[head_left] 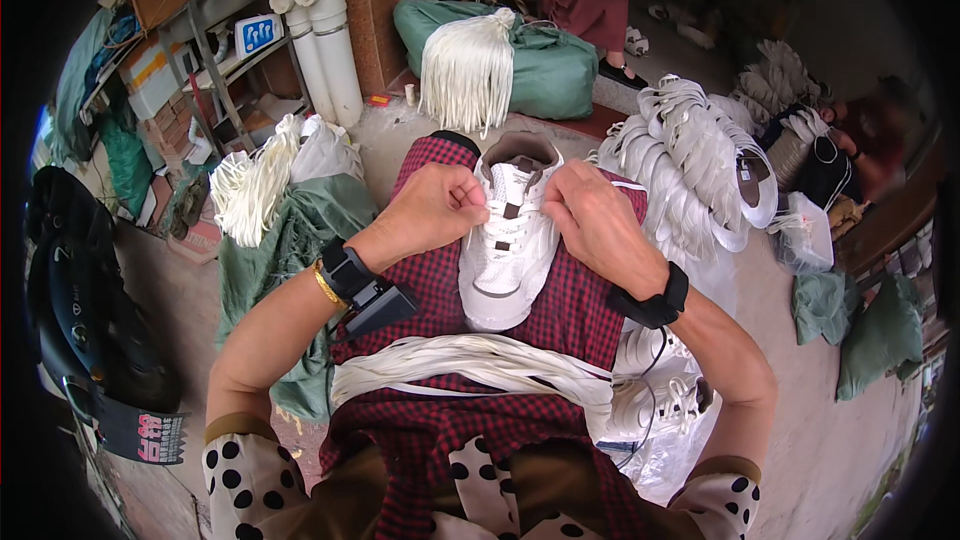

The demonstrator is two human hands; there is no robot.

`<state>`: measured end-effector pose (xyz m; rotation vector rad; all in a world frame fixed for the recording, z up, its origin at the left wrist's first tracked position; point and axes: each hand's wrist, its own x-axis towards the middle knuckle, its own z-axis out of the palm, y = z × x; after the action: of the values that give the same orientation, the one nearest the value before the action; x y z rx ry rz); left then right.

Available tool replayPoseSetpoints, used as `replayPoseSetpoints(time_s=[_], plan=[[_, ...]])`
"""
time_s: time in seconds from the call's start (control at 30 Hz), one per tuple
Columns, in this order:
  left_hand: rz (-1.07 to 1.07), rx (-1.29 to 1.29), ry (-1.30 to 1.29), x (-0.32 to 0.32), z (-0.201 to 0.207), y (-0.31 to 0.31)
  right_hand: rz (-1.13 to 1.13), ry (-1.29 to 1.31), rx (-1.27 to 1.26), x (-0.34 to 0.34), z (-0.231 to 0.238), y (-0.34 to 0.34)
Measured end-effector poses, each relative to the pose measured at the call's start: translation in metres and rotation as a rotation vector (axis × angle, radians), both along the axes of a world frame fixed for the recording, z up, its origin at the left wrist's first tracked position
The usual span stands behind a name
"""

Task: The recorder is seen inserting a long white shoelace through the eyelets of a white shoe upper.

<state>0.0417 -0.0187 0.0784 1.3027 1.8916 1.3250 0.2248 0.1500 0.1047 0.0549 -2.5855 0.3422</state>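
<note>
A white sneaker (497, 285) rests on my lap with its toe toward me. Lace rows cross its tongue, which has dark patches. My left hand (437, 208) is closed in a pinch at the left eyelet edge, on the white shoelace (508, 227). At the opposite edge my right hand (597, 220) is also closed, its thumb and forefinger pinching the lace; the lace ends are mostly hidden by the fingers. A bundle of loose white laces (470, 365) lies across the red-and-black checked cloth (425, 290) over my thighs.
Laced white sneakers (655, 400) sit by my right thigh. White shoe pieces (680, 155) are heaped at right. Lace bundles (465, 70) lie on green sacks (560, 70) ahead. A black scooter (85, 300) stands left. Another person (575, 0) sits at the back.
</note>
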Motion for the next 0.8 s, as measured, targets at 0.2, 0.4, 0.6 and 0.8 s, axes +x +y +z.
replayPoseSetpoints(time_s=[0.2, 0.4, 0.6, 0.8], plan=[[0.027, 0.007, 0.146, 0.006, 0.004, 0.000, -0.027, -0.079, -0.240, 0.002, 0.001, -0.004], [0.201, 0.128, 0.509, 0.013, 0.002, -0.004, -0.042, -0.153, -0.271, 0.000, 0.007, -0.015], [0.186, 0.089, 0.526, 0.010, -0.004, -0.004, -0.153, -0.146, -0.094, 0.010, 0.031, 0.007], [0.096, 0.004, 0.413, 0.003, 0.005, -0.001, -0.144, -0.219, -0.155, 0.014, 0.036, 0.006]])
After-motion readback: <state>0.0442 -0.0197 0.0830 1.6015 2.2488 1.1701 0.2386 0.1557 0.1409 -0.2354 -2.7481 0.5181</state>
